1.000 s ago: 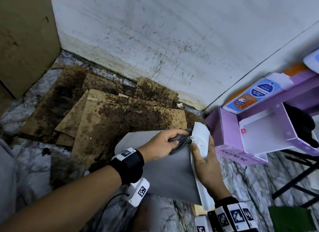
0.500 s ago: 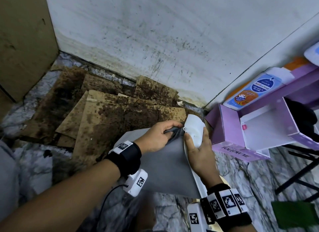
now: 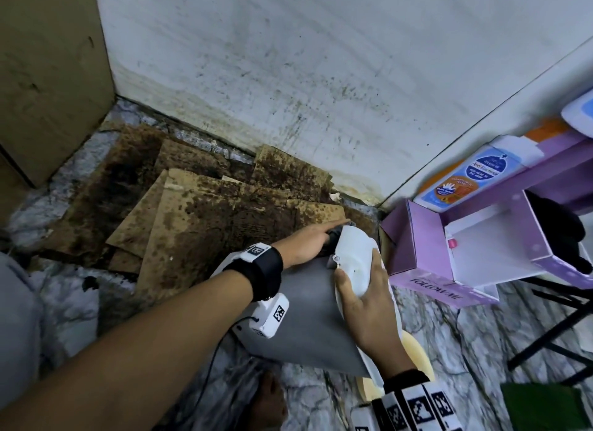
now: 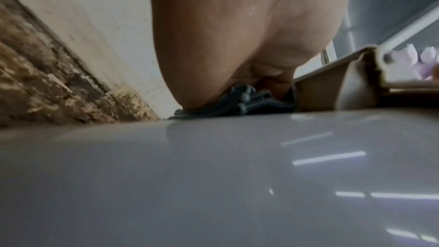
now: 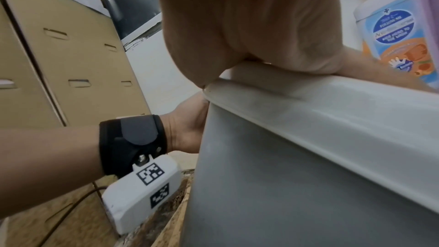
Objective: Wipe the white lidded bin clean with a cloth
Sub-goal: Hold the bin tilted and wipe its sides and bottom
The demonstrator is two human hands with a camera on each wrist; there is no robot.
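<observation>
Stained cardboard sheets (image 3: 205,218) are lying on the marble floor at left. The left hand (image 3: 305,244) is pressing a dark bunched cloth (image 4: 240,103) against the white bin (image 3: 308,315), which is tipped over in the centre. The right hand (image 3: 362,302) is gripping the bin's lid (image 3: 353,257), fingers wrapping over its edge. A purple box (image 3: 426,260) is sitting at right.

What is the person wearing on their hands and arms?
Both hands, left hand and right hand, are bare, with no gloves or sleeves showing. Each wrist carries a black strap holding a white camera box printed with black square tags. A thin dark cable runs from the left box.
</observation>
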